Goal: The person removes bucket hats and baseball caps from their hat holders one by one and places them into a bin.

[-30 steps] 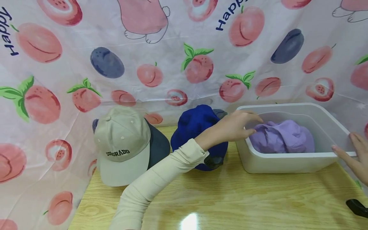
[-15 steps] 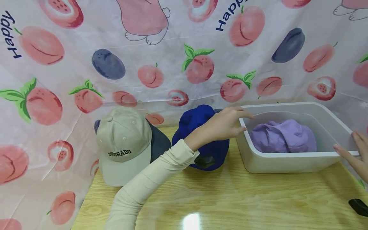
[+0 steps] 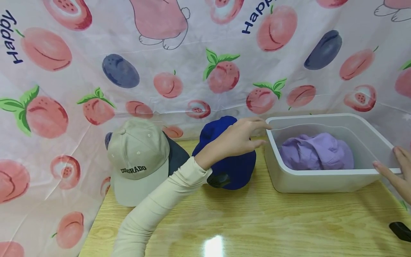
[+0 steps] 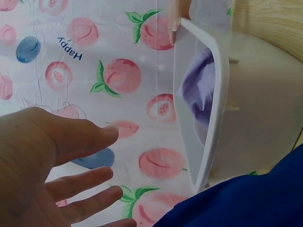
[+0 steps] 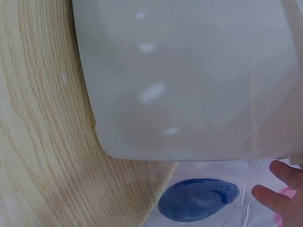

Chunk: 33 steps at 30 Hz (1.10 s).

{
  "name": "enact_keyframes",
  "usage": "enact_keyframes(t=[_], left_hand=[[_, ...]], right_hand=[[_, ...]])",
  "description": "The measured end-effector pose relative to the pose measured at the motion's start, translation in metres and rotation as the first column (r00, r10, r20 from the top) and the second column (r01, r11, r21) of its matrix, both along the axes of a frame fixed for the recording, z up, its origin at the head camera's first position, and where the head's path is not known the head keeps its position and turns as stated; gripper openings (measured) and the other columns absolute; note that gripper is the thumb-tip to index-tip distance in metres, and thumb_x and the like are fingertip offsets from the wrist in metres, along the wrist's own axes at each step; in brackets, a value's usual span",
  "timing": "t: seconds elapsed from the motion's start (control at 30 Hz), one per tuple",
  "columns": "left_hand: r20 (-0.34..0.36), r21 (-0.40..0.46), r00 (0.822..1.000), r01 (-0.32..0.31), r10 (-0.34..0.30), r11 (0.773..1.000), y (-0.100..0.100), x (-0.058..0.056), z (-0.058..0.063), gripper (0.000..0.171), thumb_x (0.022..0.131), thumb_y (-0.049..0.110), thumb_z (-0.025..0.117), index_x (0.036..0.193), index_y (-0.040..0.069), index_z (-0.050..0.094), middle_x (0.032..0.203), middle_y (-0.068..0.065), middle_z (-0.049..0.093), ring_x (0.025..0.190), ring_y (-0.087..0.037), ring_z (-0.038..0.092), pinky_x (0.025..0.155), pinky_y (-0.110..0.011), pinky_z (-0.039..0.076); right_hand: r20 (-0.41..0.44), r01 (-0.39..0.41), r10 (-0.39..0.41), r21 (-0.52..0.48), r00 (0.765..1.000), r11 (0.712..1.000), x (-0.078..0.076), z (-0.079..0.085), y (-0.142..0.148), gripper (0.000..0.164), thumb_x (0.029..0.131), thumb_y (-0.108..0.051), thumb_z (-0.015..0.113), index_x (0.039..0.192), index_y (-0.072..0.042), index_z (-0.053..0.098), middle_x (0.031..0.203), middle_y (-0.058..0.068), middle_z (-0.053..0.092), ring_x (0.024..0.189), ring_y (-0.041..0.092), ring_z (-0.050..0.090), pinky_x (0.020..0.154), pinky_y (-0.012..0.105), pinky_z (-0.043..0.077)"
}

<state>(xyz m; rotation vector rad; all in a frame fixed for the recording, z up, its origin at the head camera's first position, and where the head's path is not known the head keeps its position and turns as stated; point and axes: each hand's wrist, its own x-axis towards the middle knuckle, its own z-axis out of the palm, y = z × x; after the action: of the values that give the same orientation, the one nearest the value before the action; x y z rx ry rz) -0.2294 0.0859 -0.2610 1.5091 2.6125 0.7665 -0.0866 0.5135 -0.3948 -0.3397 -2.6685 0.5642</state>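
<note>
In the head view my left hand (image 3: 236, 141) hovers over a blue cap (image 3: 215, 130), partly covering it. Its fingers and thumb are apart with nothing between them, as the left wrist view also shows. To its right, a crumpled purple cap (image 3: 316, 151) lies inside a white plastic bin (image 3: 324, 182). My right hand (image 3: 401, 175) touches the bin's front right corner, thumb by the front rim and fingers on the right rim. In the right wrist view its fingertips (image 5: 270, 194) meet the bin's edge; part of this hand is out of frame.
A beige cap (image 3: 138, 153) lettered COLORADO, with a dark cap (image 3: 177, 155) partly behind it, sits left on the wooden table (image 3: 257, 221). A fruit-print cloth (image 3: 192, 64) hangs behind. At the table's right edge lies a small black object (image 3: 399, 231).
My left hand has moved left from above the bin's left rim to over the blue cap, holding nothing. The purple cap stays in the bin, and my right hand keeps its place.
</note>
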Motion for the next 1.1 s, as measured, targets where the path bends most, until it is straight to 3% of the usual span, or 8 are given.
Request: enact_keyframes(t=[0.3,0.47,0.7,0.87,0.9,1.1], left_hand=[[0.0,0.009,1.0,-0.017,0.017,1.0,-0.012,0.002,0.002,0.041,0.09,0.021,0.066,0.13,0.015,0.058,0.135,0.001,0.052,0.122,-0.009,0.046,0.093,-0.022,0.039],[-0.007,0.009,1.0,-0.02,0.02,1.0,-0.015,0.001,0.0,0.04,0.09,0.02,0.065,0.129,0.016,0.059,0.135,0.001,0.052,0.122,-0.01,0.046,0.095,-0.024,0.039],[-0.003,-0.003,0.999,-0.039,0.039,0.999,-0.018,0.003,-0.001,0.039,0.09,0.019,0.064,0.129,0.018,0.059,0.135,0.0,0.05,0.122,-0.012,0.046,0.093,-0.026,0.041],[-0.009,-0.005,0.998,-0.063,0.063,0.998,-0.023,0.004,-0.002,0.04,0.089,0.018,0.065,0.129,0.019,0.059,0.134,0.001,0.051,0.122,-0.012,0.045,0.093,-0.026,0.041],[-0.01,-0.005,0.998,-0.066,0.066,0.998,-0.024,0.004,-0.002,0.04,0.089,0.018,0.065,0.129,0.019,0.059,0.133,0.001,0.051,0.122,-0.012,0.045,0.093,-0.026,0.041],[-0.02,0.009,0.996,-0.085,0.085,0.996,-0.031,0.003,-0.002,0.041,0.089,0.019,0.067,0.129,0.017,0.06,0.133,0.0,0.052,0.125,-0.015,0.043,0.1,-0.03,0.037]], right_hand=[[0.038,0.044,-0.045,0.021,0.998,0.999,0.002,0.001,0.001,0.086,0.093,-0.05,0.049,0.147,0.003,0.009,0.154,0.022,0.006,0.142,0.035,0.001,0.113,0.047,0.003],[0.015,0.045,-0.045,0.019,0.999,0.999,0.004,0.0,0.002,0.088,0.091,-0.05,0.054,0.147,0.003,0.011,0.154,0.022,0.008,0.143,0.033,0.002,0.113,0.047,0.003],[-0.024,0.073,-0.071,0.076,0.997,0.994,0.008,-0.003,-0.001,0.09,0.09,-0.058,0.05,0.148,0.0,0.015,0.155,0.019,0.012,0.143,0.031,0.006,0.113,0.045,0.006],[-0.032,0.064,-0.061,0.105,0.998,0.992,0.009,-0.005,0.0,0.091,0.09,-0.062,0.047,0.149,-0.001,0.014,0.155,0.018,0.011,0.143,0.03,0.006,0.114,0.044,0.005],[-0.047,0.035,-0.029,0.132,0.998,0.991,0.01,-0.006,0.001,0.091,0.09,-0.065,0.043,0.149,0.0,0.016,0.154,0.02,0.013,0.143,0.032,0.007,0.114,0.045,0.006],[-0.057,0.011,-0.004,0.127,0.998,0.992,0.01,-0.007,-0.001,0.088,0.091,-0.061,0.045,0.149,0.0,0.016,0.154,0.021,0.014,0.143,0.032,0.007,0.113,0.046,0.006]])
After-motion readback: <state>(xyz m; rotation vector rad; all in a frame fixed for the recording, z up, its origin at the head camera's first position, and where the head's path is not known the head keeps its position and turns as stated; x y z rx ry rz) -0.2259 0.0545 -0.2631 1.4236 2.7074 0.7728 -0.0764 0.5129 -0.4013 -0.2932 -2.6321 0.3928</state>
